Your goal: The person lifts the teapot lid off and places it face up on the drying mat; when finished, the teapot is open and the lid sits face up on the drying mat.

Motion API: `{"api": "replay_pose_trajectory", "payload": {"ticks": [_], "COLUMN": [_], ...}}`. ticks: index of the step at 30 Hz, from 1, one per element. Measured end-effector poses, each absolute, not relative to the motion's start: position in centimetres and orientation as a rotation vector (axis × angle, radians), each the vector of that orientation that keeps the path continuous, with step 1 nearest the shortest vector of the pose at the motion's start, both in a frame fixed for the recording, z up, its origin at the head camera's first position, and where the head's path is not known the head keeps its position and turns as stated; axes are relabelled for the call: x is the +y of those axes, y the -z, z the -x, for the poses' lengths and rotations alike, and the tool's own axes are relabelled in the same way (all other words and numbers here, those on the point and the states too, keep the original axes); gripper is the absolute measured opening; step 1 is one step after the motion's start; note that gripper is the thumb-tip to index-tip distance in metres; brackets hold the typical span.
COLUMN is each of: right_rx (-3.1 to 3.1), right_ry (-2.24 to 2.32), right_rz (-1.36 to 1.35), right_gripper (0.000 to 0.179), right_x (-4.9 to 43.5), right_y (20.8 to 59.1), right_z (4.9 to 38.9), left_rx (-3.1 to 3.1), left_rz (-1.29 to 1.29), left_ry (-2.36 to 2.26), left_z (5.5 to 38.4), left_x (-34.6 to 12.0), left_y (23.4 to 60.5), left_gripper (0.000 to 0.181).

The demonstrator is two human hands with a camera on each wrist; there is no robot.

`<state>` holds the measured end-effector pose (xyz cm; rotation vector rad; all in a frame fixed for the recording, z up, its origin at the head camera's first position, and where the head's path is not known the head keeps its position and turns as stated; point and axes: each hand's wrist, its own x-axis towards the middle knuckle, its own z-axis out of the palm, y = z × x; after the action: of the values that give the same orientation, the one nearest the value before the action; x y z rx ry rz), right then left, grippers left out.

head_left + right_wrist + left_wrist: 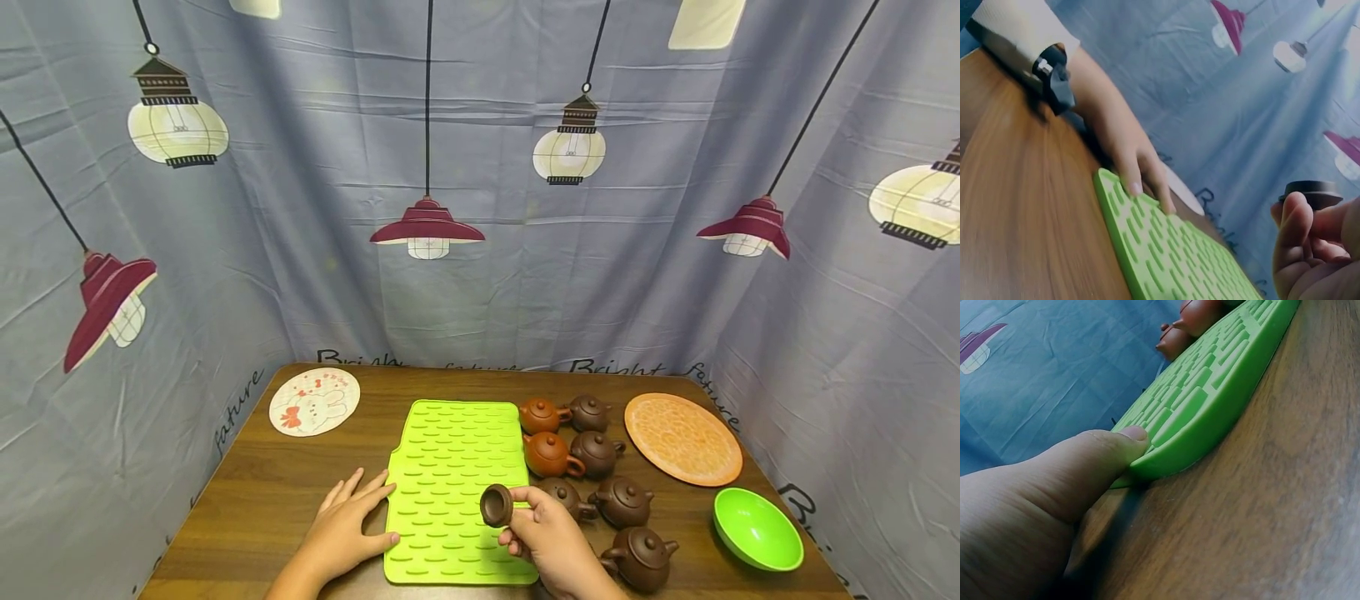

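Note:
My right hand [553, 542] pinches a small dark brown teacup [496, 506] between thumb and fingers, over the right part of the green ridged mat [453, 467]. The teacup's hollow side faces the head camera, and in the right wrist view its dark rim [1311, 187] shows above the fingertips. My left hand [341, 529] lies with fingers spread at the mat's left edge. In the left wrist view its thumb [1107, 447] rests on the mat's corner. Just right of the mat stand dark brown teapots [647, 558] and reddish-brown teapots [550, 454]; my right hand partly hides some.
A green bowl [757, 529] stands near the table's right edge, with an orange round mat [682, 439] behind it. At the back left lies a white round mat with a rabbit picture [315, 402]. A grey curtain [480, 317] with printed lamps surrounds the wooden table [232, 517].

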<state>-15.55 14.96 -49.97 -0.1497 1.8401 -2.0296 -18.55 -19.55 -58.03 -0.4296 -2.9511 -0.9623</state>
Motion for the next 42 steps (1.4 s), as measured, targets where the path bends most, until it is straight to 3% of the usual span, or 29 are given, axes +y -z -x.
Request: {"api": "replay_pose_trajectory", "payload": {"ticks": [12,42], "right_rx": [1.726,1.946], "right_ry": [2.038,1.826], "right_rz": [0.150,0.062], "right_gripper": [0.031,0.009], "right_x": [11.7,4.7], "right_y": [50.1,54.9], "right_z": [15.5,16.4], "left_rx": [-2.960,-2.958], "left_rz": [0.417,0.426], "left_ry": [0.934,0.935], "left_z": [18.5,18.6], "left_x": [-19.5,-19.7], "left_y": [57.9,57.9], "left_gripper": [0.081,0.080]}}
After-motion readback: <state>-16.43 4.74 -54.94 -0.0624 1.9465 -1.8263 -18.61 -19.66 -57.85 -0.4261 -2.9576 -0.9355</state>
